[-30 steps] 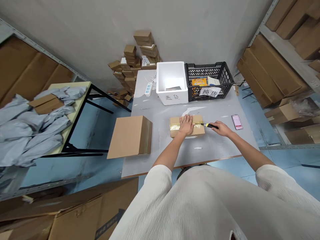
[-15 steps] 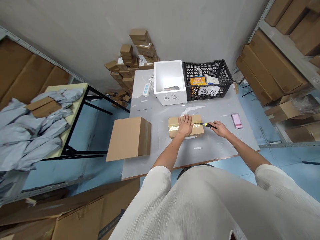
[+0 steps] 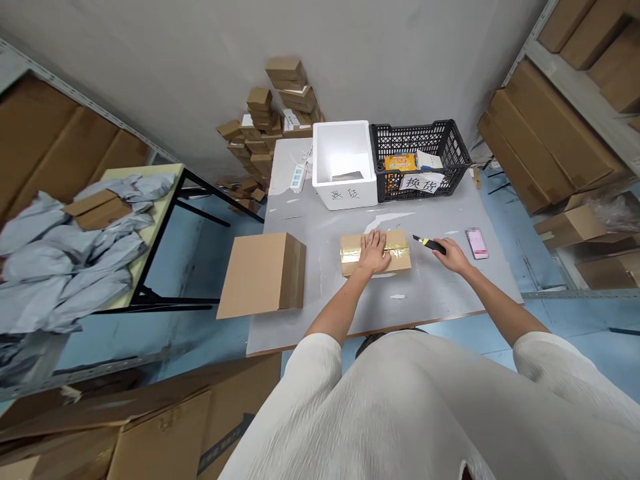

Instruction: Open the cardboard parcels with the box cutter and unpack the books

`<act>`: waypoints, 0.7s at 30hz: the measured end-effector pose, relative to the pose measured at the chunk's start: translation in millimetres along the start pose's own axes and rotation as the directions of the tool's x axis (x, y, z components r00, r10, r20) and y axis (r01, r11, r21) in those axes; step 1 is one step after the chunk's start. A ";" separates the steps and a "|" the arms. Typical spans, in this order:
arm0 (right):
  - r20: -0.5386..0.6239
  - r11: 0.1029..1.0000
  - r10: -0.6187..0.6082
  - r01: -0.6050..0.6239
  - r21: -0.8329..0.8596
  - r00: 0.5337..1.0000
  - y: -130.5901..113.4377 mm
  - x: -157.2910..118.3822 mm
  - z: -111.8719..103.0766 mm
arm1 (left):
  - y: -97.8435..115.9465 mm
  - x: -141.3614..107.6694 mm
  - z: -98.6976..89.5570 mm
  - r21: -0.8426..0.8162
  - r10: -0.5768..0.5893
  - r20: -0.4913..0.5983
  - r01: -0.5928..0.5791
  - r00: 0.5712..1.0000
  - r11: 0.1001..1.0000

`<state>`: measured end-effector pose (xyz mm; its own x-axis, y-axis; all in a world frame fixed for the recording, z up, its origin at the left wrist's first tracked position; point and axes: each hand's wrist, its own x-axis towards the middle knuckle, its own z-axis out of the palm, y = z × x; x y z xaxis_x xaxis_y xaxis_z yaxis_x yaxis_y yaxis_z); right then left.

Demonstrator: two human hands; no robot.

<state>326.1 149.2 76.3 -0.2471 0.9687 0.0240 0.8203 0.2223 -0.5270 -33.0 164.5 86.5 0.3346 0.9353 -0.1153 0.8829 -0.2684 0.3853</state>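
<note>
While my left hand [image 3: 373,253] lay flat on the small carton [image 3: 398,239], fingers a little apart and pressing down rather than gripping, my right hand [image 3: 450,255] was clamped on the black handle of a utility knife [image 3: 434,246]; its blade pointed toward the carton's right end, near it but not touching. The carton sat on the grey surface [image 3: 320,300] in front of me, between the larger cardboard box [image 3: 257,273] on the left and the phone [image 3: 477,244] on the right, with the white foam bin [image 3: 345,195] and the black crate [image 3: 411,189] beyond it.

I judged the step in hand to be slitting the tape [image 3: 351,255]; whether the seam was cut through I could not tell, as my own hand covered the middle. If more cutting was needed, the next move called for a steady left hand and the blade laid shallowly along the seam, clear of my fingers; otherwise it called for the knife set aside and the flaps lifted.

The carton looked plain brown, oblong and low; shiny, yellowish tape ran along its top and over the left end, wrinkled and catching the light.
</note>
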 end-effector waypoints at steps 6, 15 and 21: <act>-0.050 0.991 0.094 -0.089 0.104 0.994 -3.7 -2.5 13.1 | -4.9 -13.6 -22.9 -0.096 0.020 -0.068 -0.027 0.997 0.995; -0.039 0.945 0.185 -0.168 0.280 0.982 -21.9 -5.0 23.6 | -48.1 -69.2 -41.4 -0.035 -0.102 -0.028 0.101 0.994 0.994; 0.144 0.779 0.221 -0.263 0.569 0.965 -57.8 -1.0 42.0 | -65.3 -94.9 -29.1 -0.218 -0.307 0.053 0.311 0.950 0.925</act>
<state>257.3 130.8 71.1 -0.1312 0.9676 -0.2156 0.4111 -0.1447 -0.9000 -132.0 100.0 98.9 0.0646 0.9588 -0.2768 0.8491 0.0930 0.5200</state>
